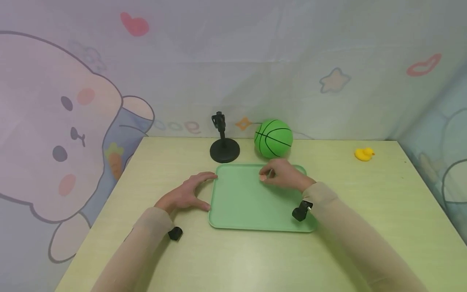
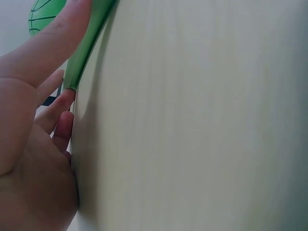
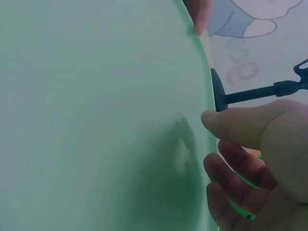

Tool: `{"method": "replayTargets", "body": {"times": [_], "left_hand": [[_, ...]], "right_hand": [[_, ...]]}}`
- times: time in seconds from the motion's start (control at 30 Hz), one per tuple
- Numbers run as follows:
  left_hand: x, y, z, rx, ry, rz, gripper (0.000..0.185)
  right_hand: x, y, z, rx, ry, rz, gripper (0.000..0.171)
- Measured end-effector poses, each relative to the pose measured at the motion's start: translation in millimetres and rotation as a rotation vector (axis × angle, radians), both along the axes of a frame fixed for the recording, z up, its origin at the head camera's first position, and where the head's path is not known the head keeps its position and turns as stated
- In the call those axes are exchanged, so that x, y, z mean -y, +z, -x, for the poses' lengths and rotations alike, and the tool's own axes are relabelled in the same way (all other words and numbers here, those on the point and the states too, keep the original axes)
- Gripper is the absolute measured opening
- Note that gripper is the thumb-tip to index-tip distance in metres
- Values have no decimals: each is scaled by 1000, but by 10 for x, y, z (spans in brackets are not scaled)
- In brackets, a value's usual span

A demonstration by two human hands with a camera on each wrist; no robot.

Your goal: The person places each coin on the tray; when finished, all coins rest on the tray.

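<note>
One tray (image 1: 248, 202), left hand (image 1: 186, 194) spread against its edge; right hand (image 1: 282, 174) loosely curled, empty; one ball (image 1: 273, 138), one duck (image 1: 364, 153).

The right hand (image 1: 282, 175) covers part of the tray's (image 1: 248, 202) far rim; whether its fingertips pinch anything is unclear.

The green tray (image 1: 251, 207) looks like smooth matt plastic with a soft sheen, and the table (image 1: 365, 211) under it has a pale, satiny laminate face with faint wood-like streaks. At the tray's 12 o'clock the green ball (image 1: 273, 138) looks rubbery and matt with black grooves, beside a black stand (image 1: 224, 149) of dull metal or plastic. The yellow duck (image 1: 364, 153) at 2 o'clock seems glossy plastic or rubber; the backdrop (image 1: 233, 61) is printed cloth with creases.
</note>
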State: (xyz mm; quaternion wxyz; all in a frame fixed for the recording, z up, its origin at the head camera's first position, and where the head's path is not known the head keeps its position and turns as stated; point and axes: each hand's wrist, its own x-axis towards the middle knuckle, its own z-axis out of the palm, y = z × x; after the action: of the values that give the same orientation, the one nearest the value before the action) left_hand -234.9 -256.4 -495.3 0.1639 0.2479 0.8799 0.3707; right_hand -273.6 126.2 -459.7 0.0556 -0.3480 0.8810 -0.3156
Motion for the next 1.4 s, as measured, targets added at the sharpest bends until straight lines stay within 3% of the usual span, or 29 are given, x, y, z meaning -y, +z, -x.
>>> {"method": "replayTargets", "body": {"times": [0.63,1.4], "left_hand": [[-38,30,-4,1,-1,-13,102],[-12,-19,36,2,-1,-19,104]], "right_hand": [[401,-141,7,10,-93,-4,17],[458,-183,18,25,-102,-31,15]]}}
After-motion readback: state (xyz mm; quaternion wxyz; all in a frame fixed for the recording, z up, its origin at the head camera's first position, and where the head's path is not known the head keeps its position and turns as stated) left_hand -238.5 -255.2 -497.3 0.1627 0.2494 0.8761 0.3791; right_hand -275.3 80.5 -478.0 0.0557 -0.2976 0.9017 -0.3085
